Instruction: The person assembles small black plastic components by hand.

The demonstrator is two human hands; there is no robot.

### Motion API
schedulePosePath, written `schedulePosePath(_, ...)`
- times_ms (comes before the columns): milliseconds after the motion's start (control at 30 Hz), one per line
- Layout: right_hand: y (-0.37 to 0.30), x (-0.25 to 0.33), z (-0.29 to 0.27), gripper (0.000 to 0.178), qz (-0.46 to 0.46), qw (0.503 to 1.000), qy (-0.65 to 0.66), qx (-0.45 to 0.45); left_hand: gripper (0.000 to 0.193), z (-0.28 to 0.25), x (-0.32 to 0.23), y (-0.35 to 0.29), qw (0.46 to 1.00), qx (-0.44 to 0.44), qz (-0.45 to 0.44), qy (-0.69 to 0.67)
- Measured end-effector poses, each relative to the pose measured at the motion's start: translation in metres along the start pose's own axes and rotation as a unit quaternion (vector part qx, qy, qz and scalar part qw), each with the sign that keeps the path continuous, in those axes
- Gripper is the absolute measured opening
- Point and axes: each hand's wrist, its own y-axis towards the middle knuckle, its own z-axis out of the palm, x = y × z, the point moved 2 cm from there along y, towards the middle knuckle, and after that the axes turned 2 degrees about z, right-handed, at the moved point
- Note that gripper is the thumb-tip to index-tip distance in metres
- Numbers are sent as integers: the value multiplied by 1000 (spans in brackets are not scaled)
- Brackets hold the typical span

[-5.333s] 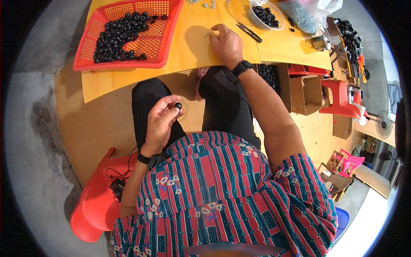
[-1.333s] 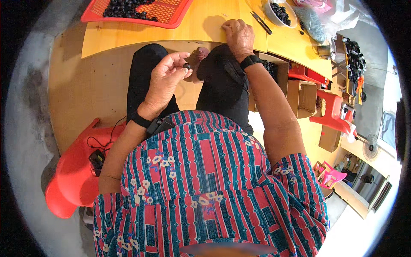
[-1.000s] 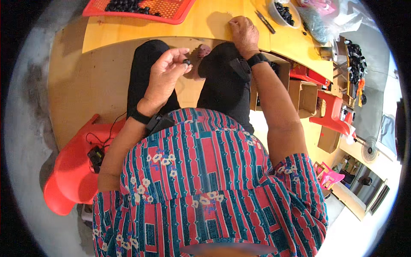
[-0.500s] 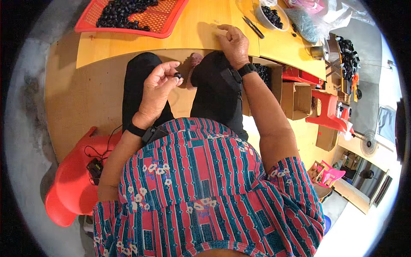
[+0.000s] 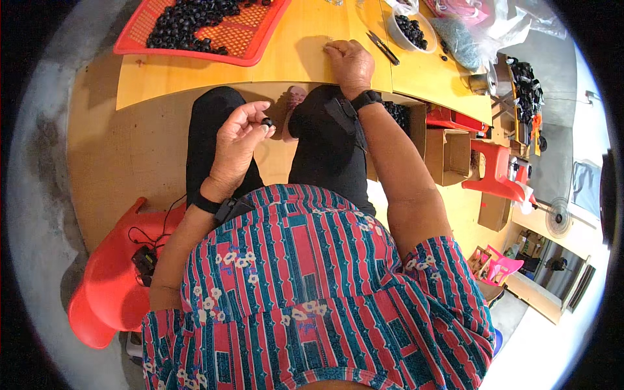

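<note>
My left hand [image 5: 233, 148] is raised above my lap, pinching a small round black plastic piece [image 5: 267, 121] between thumb and fingertips. Farther forward, my right hand [image 5: 353, 68] rests on the yellow table [image 5: 292, 49] with its fingers curled in and their tips at the tabletop. Whatever those fingertips pinch, if anything, is too small to make out. To the right of that hand lies a slim black pointed tool [image 5: 383, 49], perhaps tweezers or snips.
A red mesh basket [image 5: 250, 60] of black pieces stands at the table's far left. Right of the tool are a clear bowl [image 5: 401, 41] of black pieces and plastic bags [image 5: 457, 44]. Cardboard boxes [image 5: 448, 156] and a red stool [image 5: 497, 172] stand lower right; a red chair [image 5: 114, 286] is at left.
My right hand's fingers have curled in closer and come down against the tabletop. The left hand keeps the black piece, nearly unmoved. The whole view has shifted slightly.
</note>
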Motion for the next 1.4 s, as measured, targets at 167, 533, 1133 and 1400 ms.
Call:
schedulePosePath(167, 0, 5, 3, 17, -75, 993, -91, 11, 36, -3, 5, 0, 1000, -7, 3, -3)
schedulePosePath(533, 0, -8, 6, 16, -183, 978, -98, 33, 37, -9, 3, 8, 999, -12, 35, 5)
schedulePosePath(1133, -20, 17, -11, 11, -138, 984, 72, 88, 36, -5, 14, 25, 998, 7, 34, 50)
schedulePosePath(1400, -28, 21, -14, 10, -159, 981, 67, 87, 36, -7, 17, 22, 999, -1, 16, 46)
